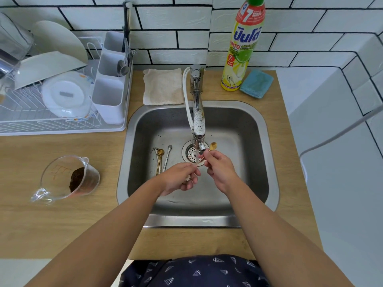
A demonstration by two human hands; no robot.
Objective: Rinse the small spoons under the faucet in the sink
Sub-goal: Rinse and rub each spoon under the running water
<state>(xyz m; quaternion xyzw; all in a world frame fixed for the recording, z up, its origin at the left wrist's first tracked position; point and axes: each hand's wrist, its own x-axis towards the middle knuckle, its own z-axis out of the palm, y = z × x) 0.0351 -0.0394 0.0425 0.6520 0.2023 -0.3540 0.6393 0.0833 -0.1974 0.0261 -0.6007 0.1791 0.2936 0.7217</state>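
1. Far left: white dish rack (pixel 51 123) on the wooden counter (pixel 62 214), loaded with plates, an upturned lid and a white cutlery caddy (pixel 109 88) with a few utensils in its rear slots.
2. Front left of counter: clear measuring cup (pixel 66 179), tipped toward the camera, dark brown grounds inside.
3. Behind the sink: beige cloth (pixel 162 87) lying flat, just left of the faucet base.
4. Steel sink (pixel 244 129), left of the drain: spare small spoons (pixel 161 160), gold ones plus one silver, side by side on the basin floor, bowls pointing away from the camera.
5. Left hand (pixel 180 179): over the sink centre, fingers curled, pinching the near end of a thin gold handle. Something pale shows under the palm; can't tell what.
6. Faucet (pixel 198 112): spout reaches out over the drain (pixel 191 155); nozzle sits just above the hands. Water flow not clearly readable.
7. Right hand (pixel 217 168): fingers closed on the same gold spoon (pixel 212 146) just below its bowl. Bowl sticks up past the fingertips, right beside the nozzle, tilted up and right.
8. Right rear of counter: yellow dish soap bottle (pixel 242 48) upright, blue sponge (pixel 257 83) touching its base on the right.
9. Far right: white appliance top (pixel 342 162) with a grey cable across it.
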